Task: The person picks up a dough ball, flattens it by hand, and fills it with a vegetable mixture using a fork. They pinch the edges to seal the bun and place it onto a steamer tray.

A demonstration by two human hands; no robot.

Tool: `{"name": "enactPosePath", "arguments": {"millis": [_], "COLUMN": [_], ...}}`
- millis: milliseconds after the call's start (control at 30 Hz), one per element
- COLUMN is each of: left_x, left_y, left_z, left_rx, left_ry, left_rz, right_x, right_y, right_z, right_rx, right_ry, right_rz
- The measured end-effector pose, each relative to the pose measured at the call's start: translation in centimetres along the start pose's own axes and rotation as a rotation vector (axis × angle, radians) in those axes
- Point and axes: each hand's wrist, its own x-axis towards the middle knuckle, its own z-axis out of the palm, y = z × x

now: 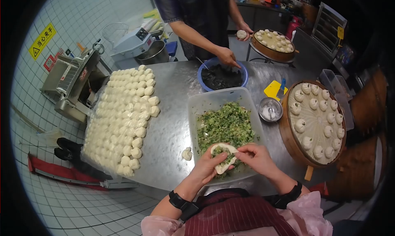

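A round dough wrapper [224,167] with chopped green filling on it lies in my left hand [208,165], the thumb pressing on the filling. My right hand [258,158] pinches the wrapper's right edge between thumb and fingers. Both hands are over the near end of a clear plastic tub [193,112] of chopped green vegetable filling [226,122]. A small lump of dough [187,154] lies on the metal table left of my left hand.
Many dough balls [123,112], partly under plastic film, cover the table's left. Right stands a bamboo steamer [286,131] of pleated buns, beside a metal bowl [270,109] and yellow scraper [271,89]. Across the table, a co-worker's hand [227,57] reaches over a blue bowl [202,80] of dark filling.
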Motion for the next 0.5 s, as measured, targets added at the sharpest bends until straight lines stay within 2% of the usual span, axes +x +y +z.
{"name": "enactPosePath", "arguments": {"millis": [67,167,200,267,300,367,433,500], "left_x": [0.1,0.0,-0.1,-0.3,-0.5,-0.7,-0.7,-0.1], "left_y": [-0.4,-0.6,-0.6,-0.5,-0.5,-0.5,-0.6,-0.9], "left_z": [-0.2,-0.3,-0.3,-0.1,0.1,0.4,0.2,-1.2], "left_rx": [0.090,0.201,0.223,0.238,0.252,0.288,0.322,0.427], "left_ry": [0.019,0.005,-0.030,-0.021,-0.012,-0.007,0.000,-0.030], "left_rz": [0.026,0.047,0.043,0.047,0.049,0.068,0.088,-0.026], "right_x": [-0.1,0.2,0.4,0.9,0.9,1.0,0.9,0.8], "right_y": [0.0,0.9,1.2,1.4,1.3,1.3,1.5,1.7], "right_z": [0.2,0.3,0.4,0.6,0.6,0.6,0.4,0.2], "right_rx": [-0.080,-0.047,-0.046,0.151,0.151,0.226,0.145,0.063], "right_ry": [0.055,0.064,0.063,0.035,0.034,-0.085,-0.082,-0.078], "right_rz": [-0.138,-0.191,-0.190,-0.011,-0.009,0.058,-0.001,-0.061]}}
